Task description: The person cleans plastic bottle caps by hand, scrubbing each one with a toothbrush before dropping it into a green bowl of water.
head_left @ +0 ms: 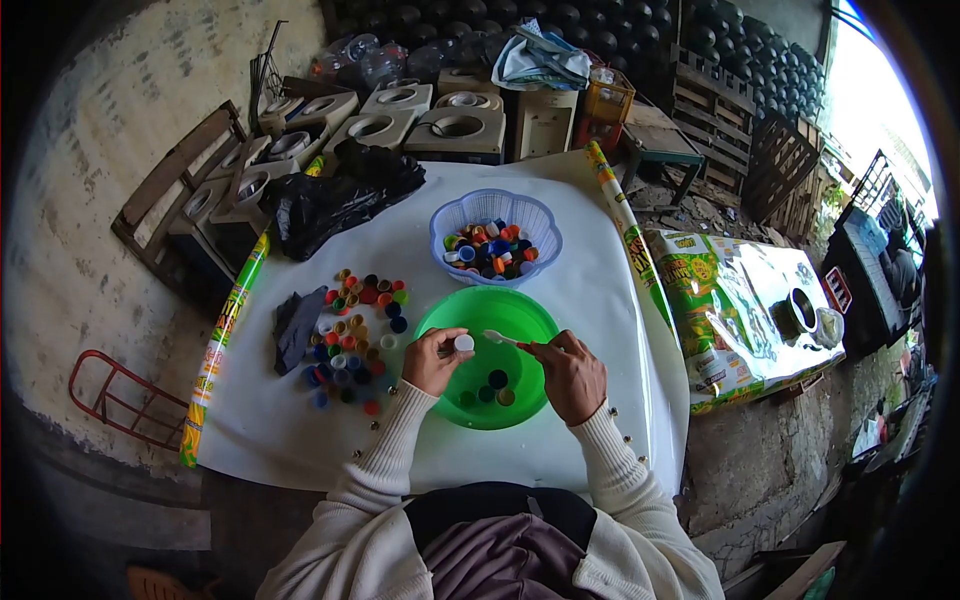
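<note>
My left hand [430, 362] pinches a white bottle cap [464, 343] over the left side of a green basin [488, 300]. Opposite it, my right hand [573, 378] grips a small brush that looks like a toothbrush [500, 338], with a red handle and a whitish head pointing at the cap. A small gap shows between brush and cap. Several caps, among them a dark blue cap [497, 379], lie at the bottom of the basin. Loose colored bottle caps [345, 340] are spread on the sheet to the left. Behind the basin stands a lavender plastic basket [445, 215] holding many more caps.
White sheeting [260, 420] with printed edges covers the table. A dark cloth [298, 330] and a black plastic bag [345, 195] lie on its left. At right is a printed-sheet-covered surface [740, 330] with a metal ring. Old appliance casings [455, 135] stand behind.
</note>
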Motion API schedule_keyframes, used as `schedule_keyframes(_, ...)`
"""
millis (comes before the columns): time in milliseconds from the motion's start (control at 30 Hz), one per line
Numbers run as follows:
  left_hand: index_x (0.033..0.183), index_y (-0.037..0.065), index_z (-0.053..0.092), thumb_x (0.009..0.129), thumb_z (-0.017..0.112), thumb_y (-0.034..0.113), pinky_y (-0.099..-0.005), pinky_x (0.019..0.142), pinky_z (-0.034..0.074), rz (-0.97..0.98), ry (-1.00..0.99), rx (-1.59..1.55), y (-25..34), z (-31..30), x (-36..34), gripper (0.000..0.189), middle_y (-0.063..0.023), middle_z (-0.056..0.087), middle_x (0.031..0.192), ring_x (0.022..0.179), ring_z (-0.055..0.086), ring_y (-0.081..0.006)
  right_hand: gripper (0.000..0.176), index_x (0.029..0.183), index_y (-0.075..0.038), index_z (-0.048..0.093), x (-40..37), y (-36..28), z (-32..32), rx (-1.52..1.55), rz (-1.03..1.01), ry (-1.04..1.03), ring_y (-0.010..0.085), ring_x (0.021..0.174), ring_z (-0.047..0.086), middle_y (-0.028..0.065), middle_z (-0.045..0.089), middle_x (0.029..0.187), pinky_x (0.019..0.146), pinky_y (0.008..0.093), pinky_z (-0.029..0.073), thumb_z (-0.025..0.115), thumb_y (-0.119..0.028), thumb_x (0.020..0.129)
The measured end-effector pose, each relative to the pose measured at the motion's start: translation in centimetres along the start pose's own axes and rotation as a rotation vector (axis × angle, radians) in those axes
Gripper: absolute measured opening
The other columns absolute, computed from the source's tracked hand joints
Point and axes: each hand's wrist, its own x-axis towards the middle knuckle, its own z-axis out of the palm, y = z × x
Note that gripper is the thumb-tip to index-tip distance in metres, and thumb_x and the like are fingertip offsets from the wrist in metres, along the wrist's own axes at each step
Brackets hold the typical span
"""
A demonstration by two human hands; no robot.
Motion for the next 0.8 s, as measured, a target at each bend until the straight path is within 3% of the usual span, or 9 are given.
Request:
schedule_keyframes(67,0.118,-0.003,0.067,0.088,0.075,0.005,-0.0271,0.084,0.059,0.024,0.026,0.083,1.2,-0.4,-0.3,0.032,-0.0079,0.072,0.102,0.095,0.07,-0.0143,0.018,0.1,-0.021,0.079,0.2,0.7,1.3,-0.046,-0.055,-0.048,0.0222,0.081,0.066,0.0017,0.064,0.087,0.064,0.0386,0.053,0.069,-0.015,0.087)
schedule_keyframes(167,0.119,-0.005,0.065,0.097,0.068,0.012,-0.0269,0.082,0.06,-0.003,-0.03,-0.127,-2.0,-0.5,0.7,0.028,-0.0102,0.073,0.101,0.091,0.071,-0.0146,0.028,0.104,-0.024,0.079,0.0,1.5,3.2,-0.151,-0.224,-0.131,0.0227,0.08,0.065,0.0024,0.062,0.087,0.066,0.0391,0.054,0.068,-0.011,0.082)
schedule_keyframes(400,0.118,-0.006,0.065,0.105,0.055,0.022,-0.0268,0.08,0.061,-0.247,-0.019,-0.504,-0.4,-1.2,0.5,0.032,-0.0131,0.073,0.103,0.085,0.071,-0.015,0.023,0.105,-0.021,0.078,0.1,-1.6,-0.5,0.176,-0.039,0.04,0.0227,0.08,0.065,0.0015,0.064,0.091,0.066,0.0371,0.055,0.071,-0.012,0.084)
schedule_keyframes(467,0.118,-0.006,0.065,0.105,0.055,0.022,-0.0269,0.08,0.061,-0.327,-0.029,-0.535,0.3,-1.2,0.3,0.033,-0.0133,0.073,0.102,0.085,0.071,-0.0152,0.021,0.104,-0.02,0.078,-0.5,-1.6,0.1,0.127,-0.137,0.06,0.0223,0.079,0.065,0.0011,0.063,0.091,0.065,0.037,0.054,0.072,-0.014,0.085)
schedule_keyframes(667,0.116,-0.006,0.067,0.104,0.057,0.022,-0.0261,0.078,0.06,-0.324,-0.063,-0.606,1.4,-0.7,0.0,0.032,-0.0098,0.072,0.101,0.082,0.07,-0.0138,0.019,0.104,-0.02,0.078,-0.7,-1.5,-0.1,0.112,-0.15,0.057,0.021,0.081,0.066,0.0002,0.062,0.091,0.062,0.0364,0.054,0.072,-0.015,0.087)
schedule_keyframes(800,0.117,-0.004,0.067,0.102,0.062,0.018,-0.0263,0.081,0.059,-0.176,-0.053,-0.469,0.4,-0.6,0.1,0.027,-0.0083,0.071,0.106,0.087,0.069,-0.0131,0.019,0.104,-0.02,0.078,-1.0,-1.6,-0.4,0.128,-0.116,-0.017,0.0215,0.082,0.067,0.0001,0.064,0.091,0.062,0.0367,0.054,0.072,-0.015,0.087)
